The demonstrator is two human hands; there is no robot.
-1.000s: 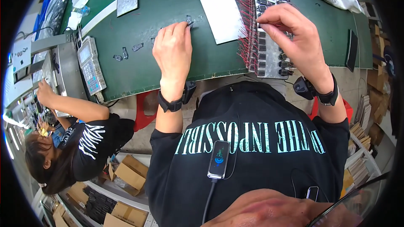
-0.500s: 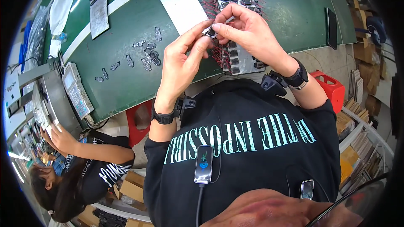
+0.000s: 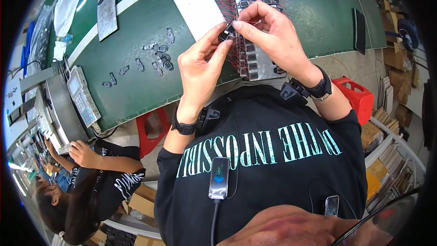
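Observation:
My left hand (image 3: 202, 59) pinches a small black rectangular module (image 3: 224, 36) between thumb and fingers, just above the near end of a white board (image 3: 195, 3). Close on its right, my right hand (image 3: 273, 32) has its thumb and forefinger closed at the module's upper edge. A thin red wire (image 3: 253, 22) with a pale tip shows between the right fingers. Beneath and beyond the hands lies a grey tray (image 3: 264, 66) with rows of similar black modules, red wires fanning out from them. The fingers partly cover the held module.
Several loose small parts (image 3: 161, 59) lie on the green table (image 3: 129, 95) to the left. A keypad device (image 3: 82, 95) stands beside a metal machine (image 3: 63, 109), where a co-worker's hand (image 3: 85, 155) rests. A dark flat bar (image 3: 359, 31) lies at the right; red stools (image 3: 353, 98) stand below.
The module has turned so more of its dark face shows. My left forearm has shifted right, and the red wire has come into sight between my right fingers. The co-worker's hand has moved.

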